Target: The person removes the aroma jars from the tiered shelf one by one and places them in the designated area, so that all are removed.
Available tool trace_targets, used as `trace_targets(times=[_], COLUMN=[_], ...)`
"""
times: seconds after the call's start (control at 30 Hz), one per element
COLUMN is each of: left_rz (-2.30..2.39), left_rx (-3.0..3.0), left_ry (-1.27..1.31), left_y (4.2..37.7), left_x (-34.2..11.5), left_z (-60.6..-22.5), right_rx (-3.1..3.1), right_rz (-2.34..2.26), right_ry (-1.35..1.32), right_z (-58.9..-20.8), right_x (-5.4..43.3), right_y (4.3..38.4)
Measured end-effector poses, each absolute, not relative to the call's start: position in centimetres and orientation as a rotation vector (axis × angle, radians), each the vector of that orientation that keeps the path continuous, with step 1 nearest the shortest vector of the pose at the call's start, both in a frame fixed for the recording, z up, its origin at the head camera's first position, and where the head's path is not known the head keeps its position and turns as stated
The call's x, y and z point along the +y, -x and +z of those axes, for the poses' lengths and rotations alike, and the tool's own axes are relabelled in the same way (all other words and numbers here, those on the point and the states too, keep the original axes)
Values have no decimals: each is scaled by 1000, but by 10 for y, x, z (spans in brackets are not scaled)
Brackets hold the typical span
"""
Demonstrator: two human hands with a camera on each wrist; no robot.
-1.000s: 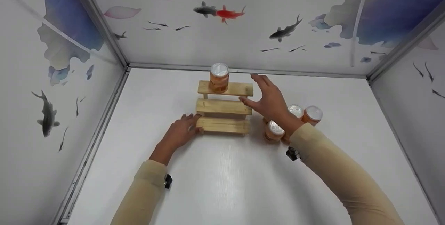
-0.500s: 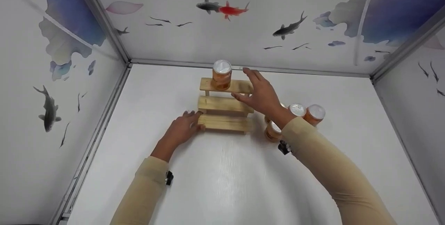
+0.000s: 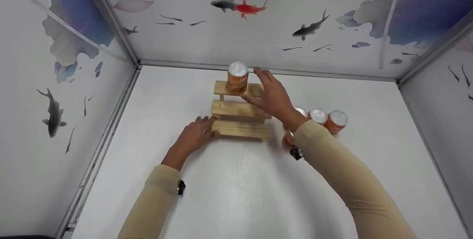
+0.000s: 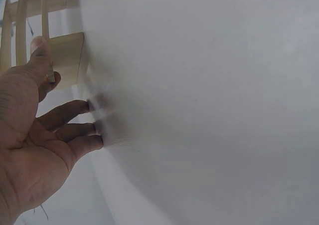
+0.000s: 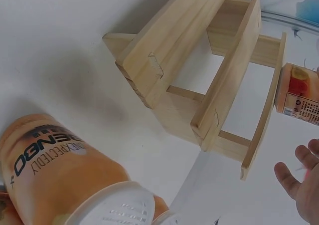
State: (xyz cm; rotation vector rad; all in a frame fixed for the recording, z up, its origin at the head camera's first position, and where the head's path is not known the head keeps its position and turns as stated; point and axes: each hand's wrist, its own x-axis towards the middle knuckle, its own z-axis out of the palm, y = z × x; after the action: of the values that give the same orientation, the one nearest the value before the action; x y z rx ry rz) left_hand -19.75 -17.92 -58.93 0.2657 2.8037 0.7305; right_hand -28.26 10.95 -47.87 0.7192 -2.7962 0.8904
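A small three-tier wooden step shelf (image 3: 242, 129) stands on the white table. My left hand (image 3: 194, 134) holds the left end of its lowest step; in the left wrist view the thumb (image 4: 39, 49) lies on one side of the board and the index finger curls against the other. On the top step, towards its left, an orange can with a clear lid (image 3: 237, 78) stands upright. My right hand (image 3: 274, 95) is just right of this can, thumb and fingers spread and holding nothing. The same can (image 5: 299, 93) shows its printed label in the right wrist view.
Several more orange cans (image 3: 337, 121) stand grouped on the table right of the shelf, partly hidden by the right forearm. One can (image 5: 60, 172) looms close in the right wrist view. A fish-painted wall (image 3: 207, 39) rises behind the table, with side walls left and right.
My right hand has moved left over the top step, closer to the can standing there. My left hand stays at the shelf's lowest step. The head view has shifted slightly.
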Motion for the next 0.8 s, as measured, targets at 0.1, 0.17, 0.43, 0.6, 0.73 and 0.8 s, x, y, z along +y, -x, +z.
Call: trace_targets(times=[0.1, 0.17, 0.43, 0.6, 0.73, 0.8], left_rz=[738, 743, 751, 736, 732, 736], left_rx=[2792, 2790, 2775, 2775, 2799, 2808], left_ry=[-258, -259, -238, -256, -287, -300], left_y=[197, 197, 197, 197, 198, 199], left_x=[-178, -178, -177, -178, -179, -180], left_z=[-589, -588, -587, -588, -588, -589], right_rx=[-2809, -2818, -2804, -2762, -2720, -2711], right_rz=[897, 901, 971, 1005, 1039, 1048], right_ry=[-703, -691, -671, -693, -706, -698], right_z=[-480, -481, -481, -483, -484, -485], right_x=[106, 102, 87, 79, 74, 72], right_y=[284, 285, 287, 291, 294, 295])
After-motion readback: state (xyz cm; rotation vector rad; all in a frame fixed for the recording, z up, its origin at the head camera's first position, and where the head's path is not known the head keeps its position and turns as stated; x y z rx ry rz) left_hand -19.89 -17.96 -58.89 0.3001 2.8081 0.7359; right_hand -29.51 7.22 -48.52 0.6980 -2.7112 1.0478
